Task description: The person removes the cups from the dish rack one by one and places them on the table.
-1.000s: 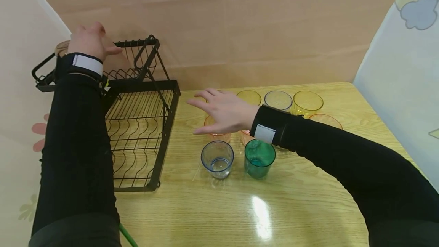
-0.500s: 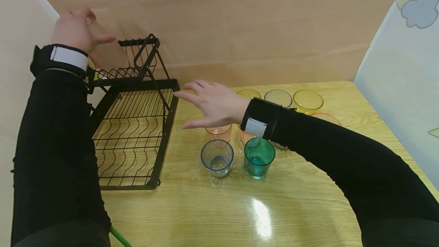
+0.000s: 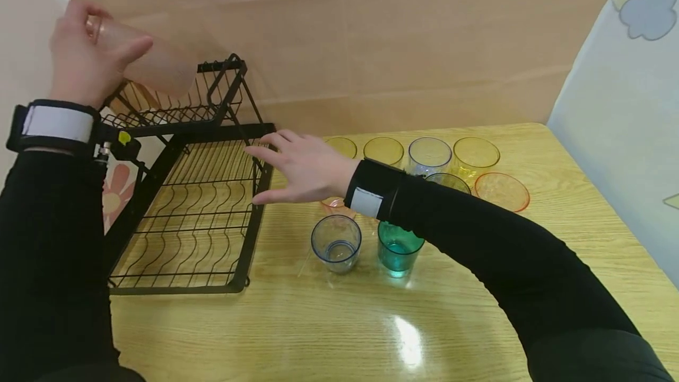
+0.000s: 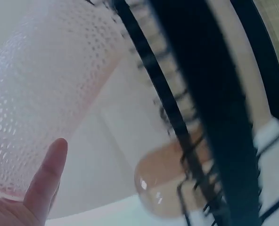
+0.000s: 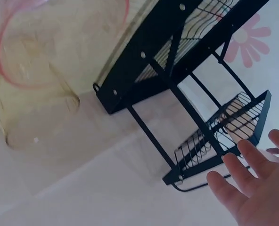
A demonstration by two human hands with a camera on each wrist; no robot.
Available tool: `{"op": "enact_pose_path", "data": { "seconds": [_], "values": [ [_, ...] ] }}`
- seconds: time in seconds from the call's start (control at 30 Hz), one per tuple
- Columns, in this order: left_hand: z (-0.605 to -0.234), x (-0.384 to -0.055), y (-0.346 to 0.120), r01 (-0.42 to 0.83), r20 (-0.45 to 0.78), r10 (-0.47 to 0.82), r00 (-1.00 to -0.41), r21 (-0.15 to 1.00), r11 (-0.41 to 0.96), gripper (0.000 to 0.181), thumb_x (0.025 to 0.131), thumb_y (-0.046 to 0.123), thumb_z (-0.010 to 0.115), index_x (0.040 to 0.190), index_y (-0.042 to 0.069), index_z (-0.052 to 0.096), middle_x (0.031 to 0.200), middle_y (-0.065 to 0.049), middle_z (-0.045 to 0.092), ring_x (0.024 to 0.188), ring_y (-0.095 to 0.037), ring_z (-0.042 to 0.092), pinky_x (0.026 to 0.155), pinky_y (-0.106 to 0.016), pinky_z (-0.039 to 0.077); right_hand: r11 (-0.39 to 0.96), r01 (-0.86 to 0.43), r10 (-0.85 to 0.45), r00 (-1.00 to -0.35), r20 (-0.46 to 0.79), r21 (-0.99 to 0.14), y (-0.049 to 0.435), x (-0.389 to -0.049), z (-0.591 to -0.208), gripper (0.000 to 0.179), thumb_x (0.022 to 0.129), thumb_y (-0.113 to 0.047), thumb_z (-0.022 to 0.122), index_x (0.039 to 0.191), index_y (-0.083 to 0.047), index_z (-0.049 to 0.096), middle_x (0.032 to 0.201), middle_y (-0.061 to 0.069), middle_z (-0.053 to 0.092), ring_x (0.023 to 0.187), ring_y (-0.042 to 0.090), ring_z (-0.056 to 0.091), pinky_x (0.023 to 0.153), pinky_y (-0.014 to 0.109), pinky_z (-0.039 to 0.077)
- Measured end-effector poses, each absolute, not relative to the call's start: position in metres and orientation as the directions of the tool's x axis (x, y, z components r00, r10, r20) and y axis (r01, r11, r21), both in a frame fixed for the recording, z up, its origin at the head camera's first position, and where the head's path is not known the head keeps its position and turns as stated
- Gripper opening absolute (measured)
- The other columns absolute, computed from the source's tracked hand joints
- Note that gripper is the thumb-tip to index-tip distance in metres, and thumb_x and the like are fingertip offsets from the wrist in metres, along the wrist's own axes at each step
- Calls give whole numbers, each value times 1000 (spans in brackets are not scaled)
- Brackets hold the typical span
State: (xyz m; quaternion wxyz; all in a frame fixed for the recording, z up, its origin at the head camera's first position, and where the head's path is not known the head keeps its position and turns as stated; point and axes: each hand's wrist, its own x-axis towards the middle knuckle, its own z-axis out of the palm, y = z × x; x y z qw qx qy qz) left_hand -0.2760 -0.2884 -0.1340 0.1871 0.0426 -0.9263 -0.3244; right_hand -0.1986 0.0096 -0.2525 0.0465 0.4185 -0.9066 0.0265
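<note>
My left hand (image 3: 87,58) grips a tall, clear pinkish glass (image 3: 167,69) by one end, over the upper tier (image 3: 175,128) of a black dish rack. The glass is tilted, its far end pointing right. Up close in the left wrist view, its wall is dimpled, and one finger lies straight along it. A brownish rounded glass (image 4: 163,174) shows behind the tier's wires in that view. My right hand (image 3: 307,167) hovers with fingers spread, overlapping the rack's right edge in the head view and holding nothing.
A blue-rimmed glass (image 3: 336,243) and a green glass (image 3: 400,249) stand in front. Behind them are yellow glasses (image 3: 475,155) and an orange-rimmed glass (image 3: 501,192), some partly hidden by my right arm. The lower rack's frame (image 3: 175,290) sits on the wooden table (image 3: 297,335).
My left hand has risen and moved left, tilting the pinkish glass closer to level. My right hand has moved left from above the glasses to the rack's edge, fingers still spread.
</note>
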Motion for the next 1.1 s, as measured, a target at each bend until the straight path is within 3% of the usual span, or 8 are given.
{"op": "enact_pose_path", "data": {
  "seconds": [0.1, 0.2, 0.33, 0.63, 0.87, 1.1],
  "values": [
    [-142, -264, -292, 112, 302, -223, -927, 790, 603, 48, 90, 31, 70, 126, 35, 38, 134, 5, 31, 116, -16, 40, 78, -26, 54, 654, -755, -750, -655, 92, -42, 11, -198, -261, 88, 86, -78, 38, 156, -27, 22, 155, 4, 29, 140, 22, 27, 108, 39, 33],
    [-156, -252, -289, 213, 290, -213, -933, 922, 322, 44, 90, 17, 70, 122, 27, 41, 130, 4, 30, 110, -13, 41, 54, -21, 53, 646, -757, -751, -653, 97, -94, 16, -197, -269, 87, 88, -76, 40, 155, -23, 24, 154, 7, 31, 140, 24, 28, 108, 41, 33],
    [-177, -237, -279, 305, 310, -190, -932, 951, 56, 42, 88, 15, 71, 118, 20, 43, 129, 0, 28, 106, -18, 41, 51, -24, 54, 637, -754, -748, -654, 108, -160, 28, -196, -279, 88, 89, -73, 41, 155, -19, 24, 152, 9, 32, 139, 26, 30, 107, 43, 34],
    [-194, -220, -271, 366, 333, -253, -908, 926, -94, 35, 88, 15, 68, 114, 16, 44, 128, -2, 33, 103, -23, 47, 53, -29, 55, 677, -687, -689, -718, 101, -265, 68, -191, -286, 83, 92, -67, 44, 155, -17, 23, 153, 8, 31, 138, 26, 31, 100, 44, 41],
    [-217, -204, -259, 464, 420, -225, -879, 863, -202, 46, 82, 26, 79, 112, 12, 47, 125, -8, 40, 106, -23, 45, 57, -32, 56, 685, -613, -626, -771, 113, -393, 98, -185, -288, 82, 92, -66, 47, 155, -18, 24, 153, 8, 30, 139, 25, 28, 103, 48, 36],
    [-253, -188, -224, 434, 414, -132, -901, 876, -210, 34, 93, 29, 64, 114, 14, 43, 120, -10, 39, 102, -24, 44, 61, -29, 53, 672, -546, -560, -817, 139, -501, 128, -174, -291, 81, 93, -63, 49, 155, -18, 22, 156, 9, 26, 142, 27, 24, 109, 51, 27]
  ]
}}
